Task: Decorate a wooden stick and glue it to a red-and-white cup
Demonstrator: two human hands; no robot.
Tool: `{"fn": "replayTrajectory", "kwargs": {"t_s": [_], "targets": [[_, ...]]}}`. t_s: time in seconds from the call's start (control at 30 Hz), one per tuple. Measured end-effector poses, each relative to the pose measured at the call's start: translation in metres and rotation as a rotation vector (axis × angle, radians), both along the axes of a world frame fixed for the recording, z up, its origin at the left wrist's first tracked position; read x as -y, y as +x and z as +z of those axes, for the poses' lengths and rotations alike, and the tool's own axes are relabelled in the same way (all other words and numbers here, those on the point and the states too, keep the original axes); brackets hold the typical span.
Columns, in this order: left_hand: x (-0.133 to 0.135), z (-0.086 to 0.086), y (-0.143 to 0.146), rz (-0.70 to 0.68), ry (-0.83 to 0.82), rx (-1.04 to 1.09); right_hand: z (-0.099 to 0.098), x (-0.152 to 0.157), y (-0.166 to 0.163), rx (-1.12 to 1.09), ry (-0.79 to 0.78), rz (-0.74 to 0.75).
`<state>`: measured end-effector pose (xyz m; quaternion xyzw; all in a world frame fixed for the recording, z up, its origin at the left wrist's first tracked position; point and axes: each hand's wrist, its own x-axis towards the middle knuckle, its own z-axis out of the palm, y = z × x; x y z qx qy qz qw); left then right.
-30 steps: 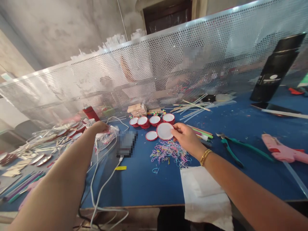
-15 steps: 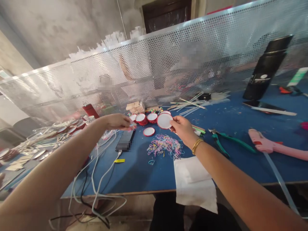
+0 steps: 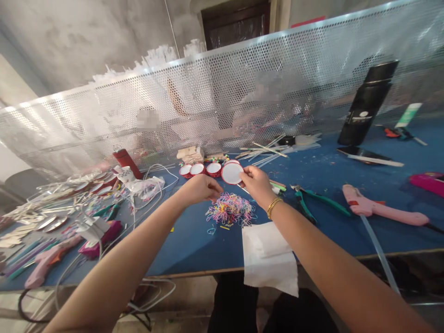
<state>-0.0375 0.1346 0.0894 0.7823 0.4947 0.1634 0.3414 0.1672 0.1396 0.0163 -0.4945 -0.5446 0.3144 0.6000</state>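
Note:
My right hand (image 3: 255, 184) pinches the edge of a round white disc with a red rim (image 3: 232, 173), which looks like a small drum. Its white face is turned toward me. My left hand (image 3: 200, 188) is bent at the fingers, with thumb and fingertips apart, at the upper left edge of a heap of coloured elastic bands (image 3: 231, 209). I see nothing held in it. Behind both hands stand several similar red-sided, white-topped rounds (image 3: 214, 169), some stacked. My left hand and forearm cover part of the blue table.
On the right lie green-handled pliers (image 3: 321, 201), a pink glue gun (image 3: 381, 208) and a black flask (image 3: 369, 104). A white cloth (image 3: 270, 259) hangs over the front edge. Cables, sticks and another pink glue gun (image 3: 48, 261) crowd the left. A perforated screen (image 3: 194, 106) stands behind.
My left hand has moved right, from beside the black phone-like device to the elastic bands. It now covers where a single disc lay. My right hand still holds its disc; the view has shifted left.

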Motion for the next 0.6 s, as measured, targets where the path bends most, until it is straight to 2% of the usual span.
{"fn": "replayTrajectory", "kwargs": {"t_s": [0.1, 0.2, 0.3, 0.43, 0.5, 0.6], "targets": [[0.000, -0.008, -0.006, -0.004, 0.220, 0.016, 0.001, 0.002, 0.000, 0.026, 0.010, 0.002], [0.001, -0.011, -0.007, 0.123, 0.326, 0.060, 0.000, 0.003, 0.001, 0.066, 0.027, 0.009], [0.001, -0.014, -0.001, 0.248, 0.305, 0.175, -0.001, 0.004, 0.000, 0.134, 0.062, 0.049], [0.000, -0.017, 0.013, 0.231, 0.082, 0.305, -0.001, 0.008, -0.006, 0.103, 0.050, 0.233], [-0.003, -0.013, 0.018, 0.262, 0.099, 0.340, -0.001, 0.009, -0.009, 0.036, -0.013, 0.304], [-0.010, -0.001, 0.019, 0.381, 0.201, 0.505, -0.001, 0.011, -0.008, 0.075, -0.039, 0.269]]}}
